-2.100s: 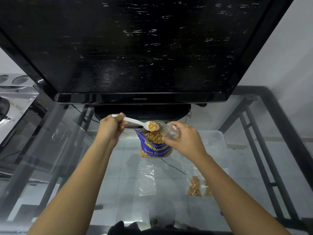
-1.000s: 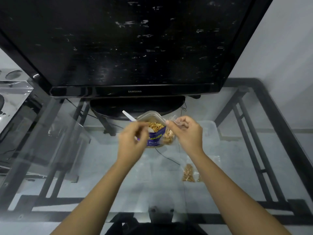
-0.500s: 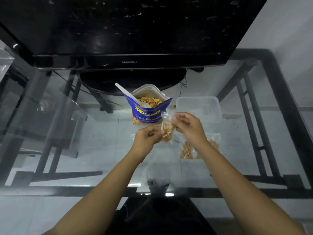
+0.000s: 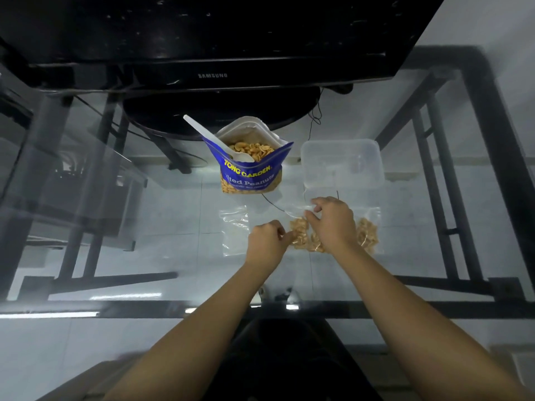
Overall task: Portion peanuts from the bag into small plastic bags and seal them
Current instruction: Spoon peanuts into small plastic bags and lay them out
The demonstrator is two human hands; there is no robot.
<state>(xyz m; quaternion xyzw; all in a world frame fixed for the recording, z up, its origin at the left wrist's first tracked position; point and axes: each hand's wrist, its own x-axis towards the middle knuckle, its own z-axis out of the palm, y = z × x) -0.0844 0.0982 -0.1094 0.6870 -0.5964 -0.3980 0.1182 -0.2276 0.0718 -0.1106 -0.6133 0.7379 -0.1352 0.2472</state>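
- Small plastic bag [image 4: 298,231]: clear, with a clump of peanuts in the lower part and an empty, crinkled top strip. It is low over the glass table [image 4: 162,215], in front of the peanut bag and between the two hands.
- Can't tell whether its top is sealed.
- Peanut bag [image 4: 251,176]: blue, printed "TONG GARDEN", standing upright toward the back of the table. Its mouth is wide open and the peanuts inside are visible.
- White plastic spoon [image 4: 212,138]: bowl down in the peanuts, handle leaning out over the bag's left rim.
- Left hand [image 4: 267,244]: fingers curled in, thumb and fingertips pinching the small bag's lower left edge next to the peanuts.
- Right hand [image 4: 333,224]: thumb and forefinger pinch the bag's clear top strip, with the other fingers curled loosely above it.
- Filled bags: one lies flat, partly hidden under the right hand [image 4: 314,246], and another lies just right of the wrist [image 4: 367,235].
- Empty bag [image 4: 234,230]: flat on the glass, just left of the left hand.
- Clear plastic container [image 4: 341,163]: right of the peanut bag, behind the right hand.
- TV [image 4: 212,53]: dark screen, at the back edge of the table.
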